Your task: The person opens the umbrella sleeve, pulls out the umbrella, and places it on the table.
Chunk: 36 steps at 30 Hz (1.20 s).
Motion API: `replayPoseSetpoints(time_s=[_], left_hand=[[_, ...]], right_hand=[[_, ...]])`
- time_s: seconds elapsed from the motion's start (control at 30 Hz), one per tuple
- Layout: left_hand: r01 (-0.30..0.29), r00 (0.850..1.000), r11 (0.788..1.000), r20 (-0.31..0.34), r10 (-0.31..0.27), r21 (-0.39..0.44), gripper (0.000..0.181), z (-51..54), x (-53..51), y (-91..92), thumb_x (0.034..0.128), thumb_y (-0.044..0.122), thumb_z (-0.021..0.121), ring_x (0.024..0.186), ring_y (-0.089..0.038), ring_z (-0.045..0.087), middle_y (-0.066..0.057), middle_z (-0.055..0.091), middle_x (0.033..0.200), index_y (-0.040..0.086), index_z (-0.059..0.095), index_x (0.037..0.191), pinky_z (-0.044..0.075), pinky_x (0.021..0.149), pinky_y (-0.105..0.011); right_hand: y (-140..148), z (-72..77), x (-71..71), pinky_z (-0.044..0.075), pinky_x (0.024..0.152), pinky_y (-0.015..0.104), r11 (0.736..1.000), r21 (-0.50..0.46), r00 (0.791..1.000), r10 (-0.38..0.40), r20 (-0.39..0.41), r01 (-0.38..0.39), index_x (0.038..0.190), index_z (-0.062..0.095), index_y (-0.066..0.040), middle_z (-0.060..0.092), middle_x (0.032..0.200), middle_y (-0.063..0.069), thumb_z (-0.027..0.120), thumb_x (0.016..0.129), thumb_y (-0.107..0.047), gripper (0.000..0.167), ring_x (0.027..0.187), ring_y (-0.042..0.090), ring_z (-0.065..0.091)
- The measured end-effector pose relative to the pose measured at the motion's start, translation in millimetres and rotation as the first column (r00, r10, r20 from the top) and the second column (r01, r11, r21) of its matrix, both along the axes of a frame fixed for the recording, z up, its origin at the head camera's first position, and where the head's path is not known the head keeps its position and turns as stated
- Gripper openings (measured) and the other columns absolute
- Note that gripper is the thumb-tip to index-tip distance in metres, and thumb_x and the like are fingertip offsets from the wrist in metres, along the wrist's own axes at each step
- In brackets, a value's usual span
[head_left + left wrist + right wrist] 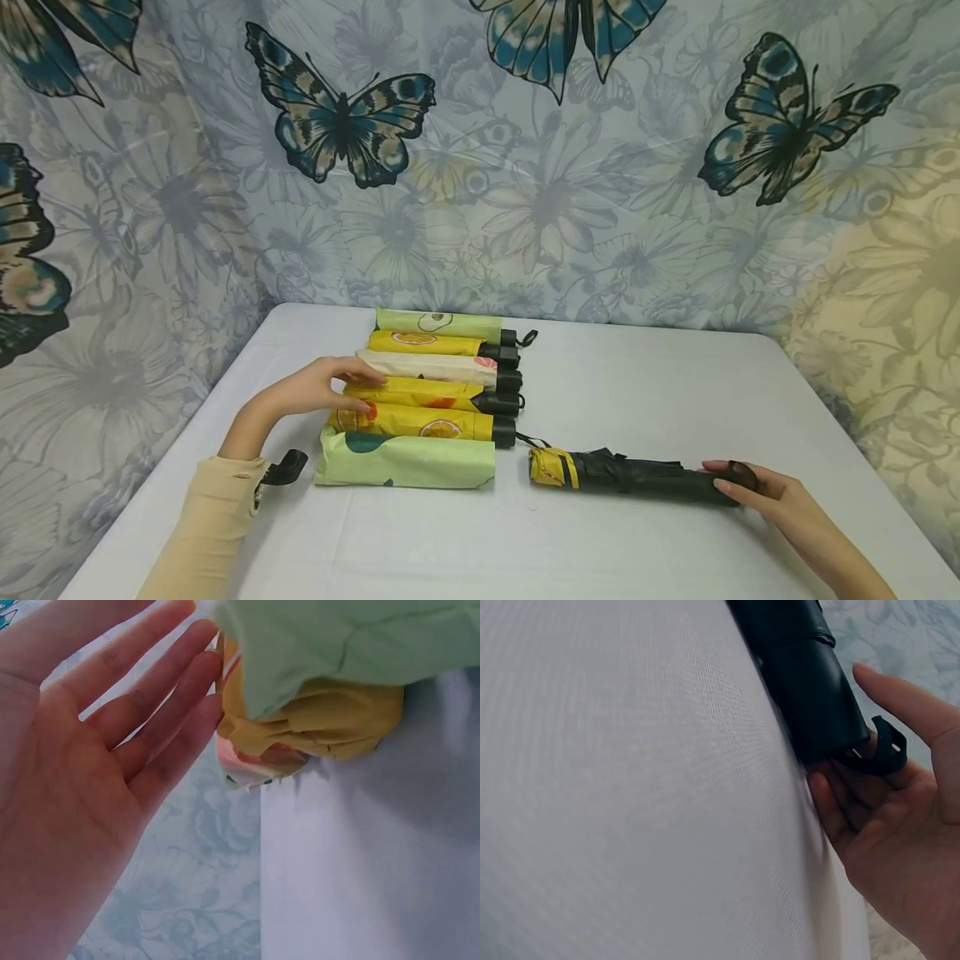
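Several folded umbrellas in fruit-print sleeves lie side by side on the left of the table. Their nearest is a green one [408, 463]; behind it are two yellow ones, an orange-slice umbrella [465, 423] and another yellow umbrella [420, 391]. At their left ends rests my left hand [322, 387], its fingers fairly straight and touching the yellow sleeves. In the left wrist view, its palm faces the sleeve ends [330, 720]. On the right lies an unsleeved black folding umbrella [637, 477] with a yellow end. My right hand [776, 496] holds its handle end [814, 697], thumb and fingers on opposite sides.
Farther back in the row lie a cream umbrella [427, 367], a yellow umbrella [420, 342] and a green avocado-print umbrella [442, 322]. The white table [637, 383] meets a butterfly-print cloth [555, 208] at the back. A black wrist strap [889, 746] hangs from the handle.
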State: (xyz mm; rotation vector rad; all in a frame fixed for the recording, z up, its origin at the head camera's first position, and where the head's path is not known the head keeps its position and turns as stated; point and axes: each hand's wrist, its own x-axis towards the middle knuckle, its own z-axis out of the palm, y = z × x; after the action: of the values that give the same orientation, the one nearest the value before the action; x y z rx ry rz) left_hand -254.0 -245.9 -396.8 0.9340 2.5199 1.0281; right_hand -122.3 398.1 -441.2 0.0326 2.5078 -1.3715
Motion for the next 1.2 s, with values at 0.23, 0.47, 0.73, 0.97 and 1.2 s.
replayPoseSetpoints(time_s=[0.23, 0.47, 0.73, 0.97, 1.2], left_hand=[[0.008, 1.0, 1.0, 0.018, -0.008, -0.018, 0.036, -1.6, 0.0, -4.9, 0.086, 0.024, 0.075, 0.096, -0.018, 0.065, -0.006, 0.069, 0.115, 0.013, 0.068, 0.119, 0.054, 0.087, -0.035], [0.026, 0.998, 1.0, 0.061, -0.025, -0.005, 0.034, -4.2, 2.2, -11.5, 0.0875, 0.021, 0.073, 0.098, -0.016, 0.065, -0.008, 0.069, 0.118, 0.012, 0.069, 0.12, 0.055, 0.088, -0.032], [0.023, 0.997, 1.0, 0.078, -0.021, -0.021, 0.035, -5.2, 6.1, -12.4, 0.087, 0.023, 0.074, 0.103, -0.019, 0.064, -0.007, 0.069, 0.12, 0.015, 0.069, 0.121, 0.054, 0.091, -0.034], [0.023, 0.999, 0.999, 0.048, -0.021, -0.047, 0.035, -9.1, 6.5, -13.9, 0.0861, 0.023, 0.075, 0.106, -0.021, 0.064, -0.003, 0.069, 0.121, 0.017, 0.069, 0.12, 0.051, 0.096, -0.036], [0.019, 0.997, 0.999, 0.073, -0.016, -0.037, 0.038, -10.6, 6.9, -15.0, 0.0856, 0.025, 0.075, 0.108, -0.021, 0.063, -0.004, 0.068, 0.123, 0.018, 0.069, 0.122, 0.052, 0.094, -0.032]], right_hand=[[-1, -0.5, -0.1, 0.045, 0.077, 0.012, 1.0, -0.012, 1.0, -0.015, 0.004, 0.015, 0.141, 0.051, -0.004, 0.06, 0.121, -0.031, 0.051, 0.103, -0.03, 0.047, 0.105, -0.03, 0.038], [-1, -0.2, -1.0, 0.044, 0.078, 0.01, 1.0, -0.01, 1.0, -0.007, -0.001, 0.007, 0.141, 0.051, -0.004, 0.06, 0.122, -0.03, 0.049, 0.103, -0.031, 0.046, 0.105, -0.031, 0.037], [-2, 3.7, -0.4, 0.046, 0.078, 0.01, 0.999, -0.023, 0.998, 0.029, -0.059, -0.031, 0.141, 0.049, -0.004, 0.064, 0.126, -0.021, 0.045, 0.105, -0.028, 0.044, 0.111, -0.027, 0.043], [-10, 15.9, -3.9, 0.044, 0.081, 0.003, 0.999, 0.032, 0.99, 0.02, -0.138, -0.016, 0.143, 0.048, -0.006, 0.066, 0.128, -0.012, 0.046, 0.104, -0.031, 0.046, 0.11, -0.019, 0.054], [-25, 26.1, -14.8, 0.043, 0.08, 0.003, 0.997, 0.07, 0.983, -0.027, -0.18, 0.04, 0.144, 0.047, -0.011, 0.061, 0.129, -0.024, 0.051, 0.102, -0.037, 0.05, 0.11, -0.028, 0.044]])
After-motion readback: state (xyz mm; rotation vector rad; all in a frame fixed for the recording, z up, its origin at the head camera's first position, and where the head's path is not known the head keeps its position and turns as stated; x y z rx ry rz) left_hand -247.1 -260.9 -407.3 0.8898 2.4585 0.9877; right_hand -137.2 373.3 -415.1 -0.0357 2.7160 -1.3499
